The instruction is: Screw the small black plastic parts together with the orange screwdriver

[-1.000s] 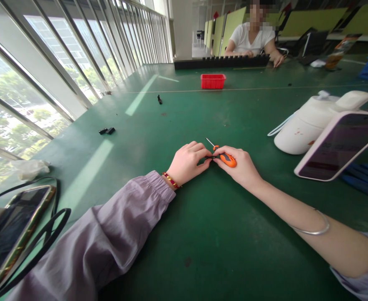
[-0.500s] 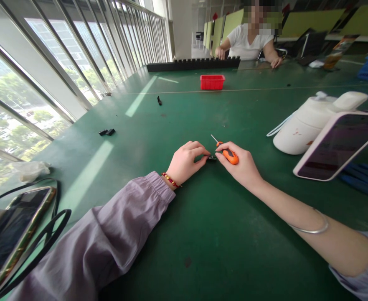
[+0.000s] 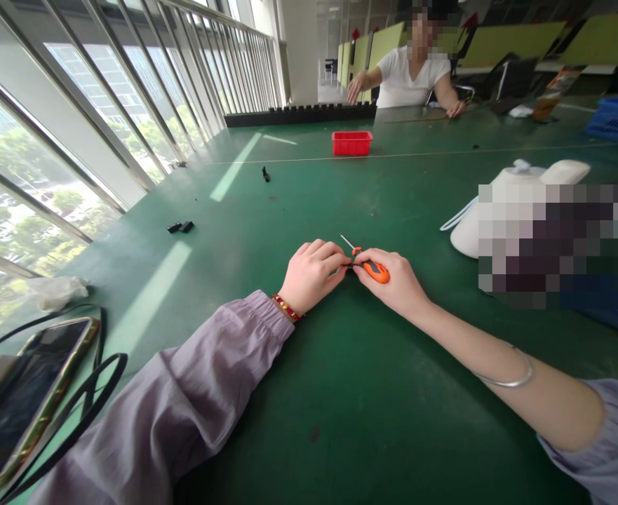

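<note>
My left hand [image 3: 316, 272] pinches a small dark part [image 3: 351, 265] between thumb and fingertips, low over the green table. Most of that part is hidden by fingers, so its kind cannot be made out. An orange and black screwdriver [image 3: 377, 272] lies in the grip of my right hand [image 3: 397, 279], its thin shaft slanting up and away to the left. The thumb and fingertip of this right hand meet the small dark part from the right, close against the left fingertips.
Small black pieces [image 3: 181, 227] lie left, another black piece [image 3: 266, 174] farther off. A red bin [image 3: 351, 144] and long black rack [image 3: 298, 115] stand ahead, before a person in white [image 3: 414, 73]. A phone [image 3: 29, 393] with cable sits left, a white bottle [image 3: 466, 235] right.
My right hand has moved left with the screwdriver, and its fingertips now reach the small dark part. Across the table, the person's hand has lifted above the rack, which has shifted left.
</note>
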